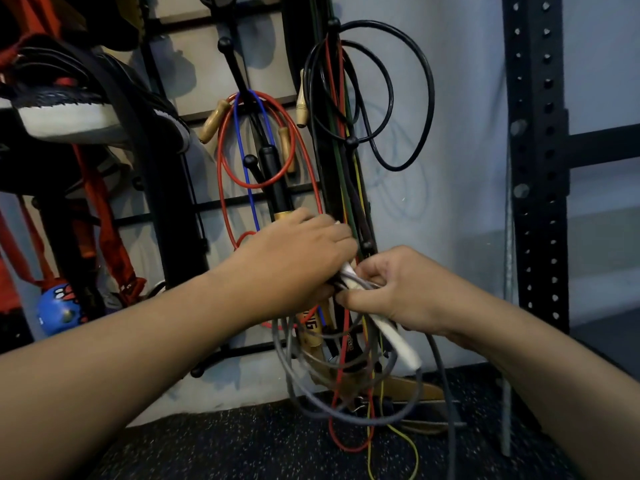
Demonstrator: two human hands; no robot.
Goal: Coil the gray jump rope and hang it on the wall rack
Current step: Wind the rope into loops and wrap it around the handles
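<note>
Loops of thin gray jump rope (304, 372) and its white handle (391, 337) are clasped by both the left hand (294, 261) and right hand (398, 289), crowded against hanging red rope (304, 161), black rope (391, 91) and coloured bands (346, 188) on the black wall rack (239, 74).

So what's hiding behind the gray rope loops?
Behind the hanging gray jump rope you can see wooden handles, a red cord and a yellow cord against the wall rack. Both hands cover the top of the loops.
</note>
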